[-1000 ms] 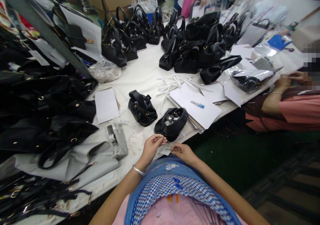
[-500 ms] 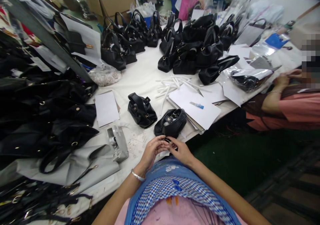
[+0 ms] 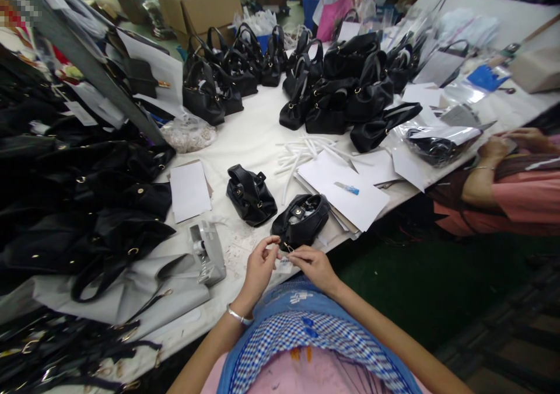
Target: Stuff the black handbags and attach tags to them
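A small black handbag (image 3: 308,227) lies at the table's near edge, its top gaping on pale stuffing and a gold-coloured stud. Against its near end, my right hand (image 3: 318,270) pinches thumb and fingers at a small gold-coloured ring (image 3: 287,247). Just left of it, my left hand (image 3: 261,265) has curled fingers with the tips close together; whatever they grip is too small to make out. Between and below both hands is a pale tag with dark print (image 3: 285,264). A second black handbag (image 3: 251,195) stands behind and to the left, its handle up.
White tubes (image 3: 301,153) and a stack of white sheets (image 3: 339,187) with a blue-handled cutter (image 3: 346,188) lie beyond. A grey tape dispenser (image 3: 207,253) is on my left. Several black bags (image 3: 326,111) stand farther back. A co-worker's arm (image 3: 479,184) is at right.
My hands have drawn apart, the left one shifting slightly left. The gold-coloured ring and printed tag now show between them. The view has tilted slightly; both bags remain in place.
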`<state>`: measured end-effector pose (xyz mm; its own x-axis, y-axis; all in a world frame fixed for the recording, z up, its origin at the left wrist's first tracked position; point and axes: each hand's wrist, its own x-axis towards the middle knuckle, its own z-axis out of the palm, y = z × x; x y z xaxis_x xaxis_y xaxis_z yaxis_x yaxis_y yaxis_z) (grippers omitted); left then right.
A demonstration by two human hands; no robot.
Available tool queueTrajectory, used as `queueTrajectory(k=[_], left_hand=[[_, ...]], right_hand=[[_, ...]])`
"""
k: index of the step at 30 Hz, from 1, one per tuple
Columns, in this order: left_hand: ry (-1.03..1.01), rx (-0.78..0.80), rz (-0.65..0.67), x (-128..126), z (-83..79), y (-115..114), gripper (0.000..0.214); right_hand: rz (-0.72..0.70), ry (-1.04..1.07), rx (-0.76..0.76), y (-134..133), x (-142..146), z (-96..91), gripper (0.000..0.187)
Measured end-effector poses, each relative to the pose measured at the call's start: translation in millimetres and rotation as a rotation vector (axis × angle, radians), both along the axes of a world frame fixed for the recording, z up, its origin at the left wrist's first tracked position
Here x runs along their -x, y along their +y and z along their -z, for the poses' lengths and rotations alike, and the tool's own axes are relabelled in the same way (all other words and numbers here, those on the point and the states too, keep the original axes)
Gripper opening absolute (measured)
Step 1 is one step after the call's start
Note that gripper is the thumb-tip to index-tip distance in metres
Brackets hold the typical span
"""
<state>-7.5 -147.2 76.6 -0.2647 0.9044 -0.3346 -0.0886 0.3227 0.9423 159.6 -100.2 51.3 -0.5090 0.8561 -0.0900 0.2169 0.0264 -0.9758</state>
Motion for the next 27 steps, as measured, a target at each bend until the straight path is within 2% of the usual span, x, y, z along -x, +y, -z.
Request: queueTrajectory(k=[2,4,9,11,15,17,20,23,27], left_hand=[[0.178,-0.037,0.101,2.3,5.3,-0.8,0.025],[0.238,-0.085,0.175,0.6,6.3,-1.1,0.021],[0.23,-0.144,0.166,-7.8,2.0,2.2,0.014],[0.183,-0.146,0.135,-7.3,2.0,3.7,0.014],[0.006,-0.008,0.1,-2.0,4.3,3.7,0.026],[0.009,0.023,0.088,-1.3,5.3,2.3,0.027],[0.073,-0.034,0.138,-5.6,6.2,-0.3,0.023],[-0.111,0.02,0.164,-13.2,8.1,-2.5,0.024],[-0.535,0.154,0.026,-18.8,13.4,-5.4,0.029]], right_hand=[[-0.011,-0.009,0.0,-0.1,-0.6,0.0,0.017],[-0.025,-0.023,-0.018,0.5,-0.1,-1.2,0.016],[-0.075,-0.056,-0.032,4.1,2.9,-4.4,0.018],[-0.076,-0.044,0.059,5.6,1.9,-3.3,0.017],[-0.021,0.038,0.342,8.1,-6.2,0.6,0.044],[0.04,0.054,0.438,9.2,-10.3,0.3,0.046],[0.141,0.122,0.59,9.9,-10.9,-2.7,0.045],[0.217,0.207,0.628,8.2,-4.3,-3.8,0.041],[0.216,0.201,0.448,2.3,3.5,0.4,0.034]])
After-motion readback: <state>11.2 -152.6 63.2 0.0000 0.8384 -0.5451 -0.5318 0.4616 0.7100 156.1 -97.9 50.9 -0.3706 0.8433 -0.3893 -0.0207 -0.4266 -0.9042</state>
